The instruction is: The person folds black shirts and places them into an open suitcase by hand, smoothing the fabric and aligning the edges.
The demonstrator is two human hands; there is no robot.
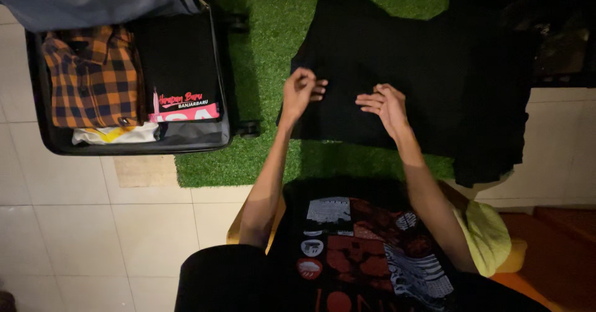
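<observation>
Black cloth [403, 70] lies spread on the green mat [261, 57] in the upper middle of the frame. The left hand [302, 91] pinches a fold of it with curled fingers; the right hand [386, 105] rests half open on it, gripping nothing. At upper left an open suitcase [56, 139] holds a checked shirt [93, 79].

Head camera looks steeply down, close above lap.

Two hands [344, 98], one black garment [422, 70], one suitcase [56, 139], one plaid shirt [93, 79].
</observation>
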